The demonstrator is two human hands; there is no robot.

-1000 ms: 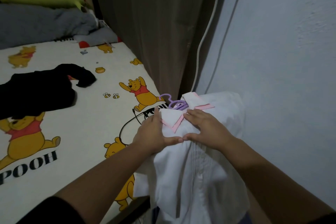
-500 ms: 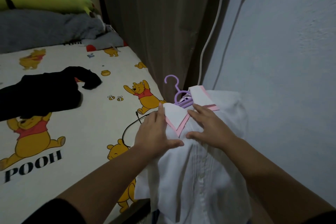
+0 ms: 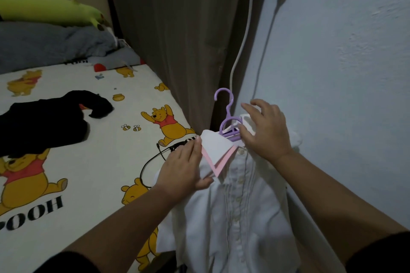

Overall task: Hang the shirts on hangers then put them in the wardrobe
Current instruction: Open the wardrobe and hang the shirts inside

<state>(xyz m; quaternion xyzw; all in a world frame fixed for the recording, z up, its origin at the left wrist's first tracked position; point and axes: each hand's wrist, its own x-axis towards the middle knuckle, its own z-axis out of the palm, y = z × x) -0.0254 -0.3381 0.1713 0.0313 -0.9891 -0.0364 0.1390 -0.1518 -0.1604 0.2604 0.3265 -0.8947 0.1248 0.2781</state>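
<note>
A white button-front shirt with a pink-edged collar hangs on a purple plastic hanger, whose hook sticks up above the collar. My left hand lies flat on the shirt's left shoulder, thumb at the collar's point. Over the right side of the collar is my right hand, fingers spread and touching the cloth beside the hanger's neck. A black garment lies crumpled on the bed at the left.
The bed with a cartoon bear sheet fills the left. A black cable loops near its edge. A brown curtain hangs behind, a white cord runs down the pale wall. Grey blanket and green bolster lie far left.
The shirt and hanger have risen, so the hook now stands clear above the collar. My right hand moved up from the collar's front to its right side and spread its fingers.
</note>
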